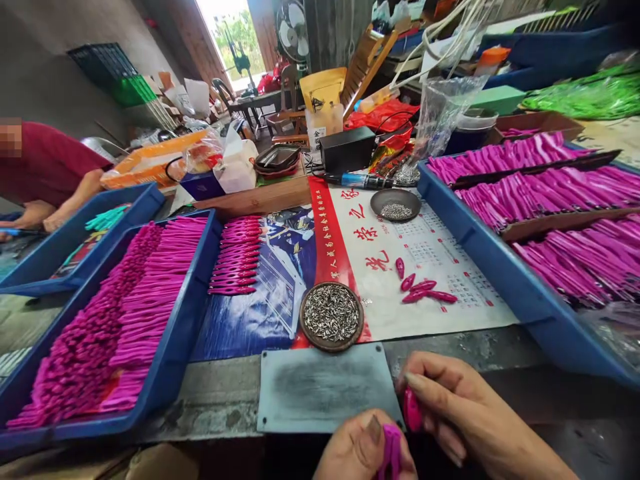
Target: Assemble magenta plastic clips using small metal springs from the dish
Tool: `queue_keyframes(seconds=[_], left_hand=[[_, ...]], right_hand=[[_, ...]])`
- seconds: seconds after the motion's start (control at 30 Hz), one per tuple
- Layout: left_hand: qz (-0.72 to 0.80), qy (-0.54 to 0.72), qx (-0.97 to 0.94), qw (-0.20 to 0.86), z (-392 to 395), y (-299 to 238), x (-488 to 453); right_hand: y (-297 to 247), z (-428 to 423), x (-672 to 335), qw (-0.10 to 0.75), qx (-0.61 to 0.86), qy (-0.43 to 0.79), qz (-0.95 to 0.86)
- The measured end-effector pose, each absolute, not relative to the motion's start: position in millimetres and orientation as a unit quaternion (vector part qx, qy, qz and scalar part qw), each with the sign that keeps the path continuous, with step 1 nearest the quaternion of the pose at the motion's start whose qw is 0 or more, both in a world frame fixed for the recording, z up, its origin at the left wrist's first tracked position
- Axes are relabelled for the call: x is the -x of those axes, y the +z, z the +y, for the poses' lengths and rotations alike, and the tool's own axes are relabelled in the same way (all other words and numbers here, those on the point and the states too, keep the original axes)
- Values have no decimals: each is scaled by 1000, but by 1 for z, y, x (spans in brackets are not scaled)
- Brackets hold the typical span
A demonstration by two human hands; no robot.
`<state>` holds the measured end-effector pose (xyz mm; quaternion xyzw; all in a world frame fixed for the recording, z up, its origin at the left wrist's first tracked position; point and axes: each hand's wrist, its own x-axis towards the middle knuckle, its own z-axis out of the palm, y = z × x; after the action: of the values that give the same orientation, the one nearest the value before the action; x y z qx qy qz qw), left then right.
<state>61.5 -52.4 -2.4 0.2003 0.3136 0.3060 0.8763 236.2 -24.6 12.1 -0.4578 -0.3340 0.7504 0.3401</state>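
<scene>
Two hands (pixel 400 427) pinching pink pieces (pixel 412 408), touching.

fan (pixel 293 30) | black box (pixel 347 149) | pen (pixel 359 181) | co-worker's red sleeve (pixel 47 163)

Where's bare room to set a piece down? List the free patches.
Free: the grey plate between the pellet dish and the hands; the calendar sheet right of the loose pink pieces. Crowded: both blue trays, the back clutter.
</scene>
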Motion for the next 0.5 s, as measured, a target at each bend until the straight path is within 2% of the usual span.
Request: queue_keyframes(seconds=[0.5], left_hand=[[303,264,-157,902,-48,-7,-63]], right_hand=[[0,-22,-232,347,434,791,-256]])
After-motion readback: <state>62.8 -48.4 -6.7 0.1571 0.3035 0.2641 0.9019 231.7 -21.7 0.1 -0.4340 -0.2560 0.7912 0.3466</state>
